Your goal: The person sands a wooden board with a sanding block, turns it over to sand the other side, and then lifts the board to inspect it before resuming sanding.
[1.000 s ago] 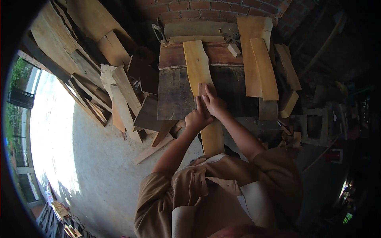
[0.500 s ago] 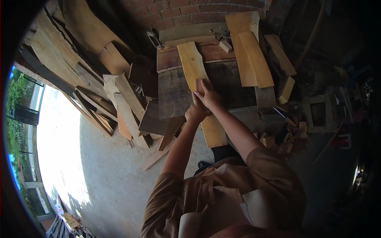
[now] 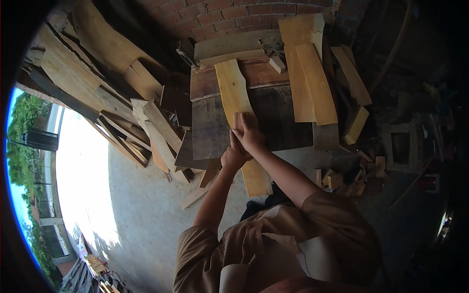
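Note:
A long yellowish board point(image 3: 233, 88) with one wavy edge lies lengthwise on the dark workbench point(image 3: 207, 129), its near end overhanging the front edge. On the board sits a small brownish wooden block point(image 3: 240, 118), partly covered by my hands. My right hand point(image 3: 251, 138) is closed around it from the right, thumb stretched along its top. Closed just nearer and to the left, my left hand point(image 3: 234, 157) grips the block's near end beside my right hand. The block's underside is hidden, so whether it carries a blade or abrasive cannot be seen.
Wide boards point(image 3: 304, 73) lie at the bench's right end. A small pale block point(image 3: 277, 64) and a dark metal tool point(image 3: 276, 45) are at the back. Rough planks point(image 3: 97, 83) lean at left. Offcuts point(image 3: 361, 178) litter the floor at right. A brick wall point(image 3: 234, 17) stands behind.
The camera view has tilted, so the bench sits lower in the frame. My hands stay closed on the block, at nearly the same spot on the board. The board's near end appears slightly further left.

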`<state>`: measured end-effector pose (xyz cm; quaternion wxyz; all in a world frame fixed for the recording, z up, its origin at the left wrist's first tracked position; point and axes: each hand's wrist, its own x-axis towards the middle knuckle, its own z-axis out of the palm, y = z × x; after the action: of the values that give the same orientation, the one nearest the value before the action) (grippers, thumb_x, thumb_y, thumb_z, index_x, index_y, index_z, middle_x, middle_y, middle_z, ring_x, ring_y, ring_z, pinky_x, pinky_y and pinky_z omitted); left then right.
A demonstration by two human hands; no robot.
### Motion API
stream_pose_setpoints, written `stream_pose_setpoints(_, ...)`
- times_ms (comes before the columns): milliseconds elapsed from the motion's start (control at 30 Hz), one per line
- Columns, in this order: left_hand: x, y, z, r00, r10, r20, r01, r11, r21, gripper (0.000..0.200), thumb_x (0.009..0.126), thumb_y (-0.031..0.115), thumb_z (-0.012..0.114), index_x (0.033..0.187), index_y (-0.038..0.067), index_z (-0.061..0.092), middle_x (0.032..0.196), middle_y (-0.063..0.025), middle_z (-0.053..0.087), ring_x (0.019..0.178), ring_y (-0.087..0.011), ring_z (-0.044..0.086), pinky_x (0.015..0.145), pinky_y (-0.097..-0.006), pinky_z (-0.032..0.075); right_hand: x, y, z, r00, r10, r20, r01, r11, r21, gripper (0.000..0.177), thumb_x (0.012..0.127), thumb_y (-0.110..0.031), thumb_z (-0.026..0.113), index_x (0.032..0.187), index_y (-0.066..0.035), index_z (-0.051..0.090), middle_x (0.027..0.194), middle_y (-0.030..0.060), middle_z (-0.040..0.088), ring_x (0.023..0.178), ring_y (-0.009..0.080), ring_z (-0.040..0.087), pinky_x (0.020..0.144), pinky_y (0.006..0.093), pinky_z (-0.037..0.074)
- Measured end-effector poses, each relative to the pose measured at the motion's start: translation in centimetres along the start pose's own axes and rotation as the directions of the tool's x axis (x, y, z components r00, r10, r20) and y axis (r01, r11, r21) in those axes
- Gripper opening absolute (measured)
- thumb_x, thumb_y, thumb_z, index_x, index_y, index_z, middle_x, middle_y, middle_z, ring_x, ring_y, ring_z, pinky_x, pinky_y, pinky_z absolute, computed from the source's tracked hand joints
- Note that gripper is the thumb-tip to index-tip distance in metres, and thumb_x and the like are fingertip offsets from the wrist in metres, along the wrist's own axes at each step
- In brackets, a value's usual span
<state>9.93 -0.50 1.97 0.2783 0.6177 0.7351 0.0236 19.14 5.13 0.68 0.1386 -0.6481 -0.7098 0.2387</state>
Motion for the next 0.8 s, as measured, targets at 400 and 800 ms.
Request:
stream_pose_setpoints(400, -0.1, -0.3, 0.4, 0.993, 0.093, -0.078, -0.091, 0.996, 0.025, 0.118, 0.058, 0.056, 0.069, 0.138, 0.003, 0.0, 0.074, -0.0205, 0.063, 0.068, -0.0347, 0.063, 0.058, -0.0415, 0.051, 0.2, 0.6, -0.4, 0.998, -0.006, 0.055, 0.004, 1.0, 0.029, 0.069, 0.084, -0.053, 0.041, 0.139, -0.022, 0.016, 0.085, 0.0184, 0.062, 0.064, 0.0348, 0.061, 0.055, 0.045, 0.048)
stream_pose_setpoints(800, 0.2, 3.1, 1.4, 0.994, 0.069, 0.086, -0.076, 0.994, 0.08, 0.122, 0.059, 0.067, 0.061, 0.133, -0.011, 0.003, 0.087, -0.024, 0.062, 0.053, -0.0255, 0.062, 0.04, -0.0369, 0.048, -0.1, 3.3, -1.9, 0.991, -0.136, 0.015, 0.137, 0.989, -0.055, 0.066, 0.084, -0.044, 0.047, 0.138, -0.018, 0.019, 0.07, 0.0159, 0.06, 0.052, 0.0323, 0.058, 0.044, 0.0432, 0.046)
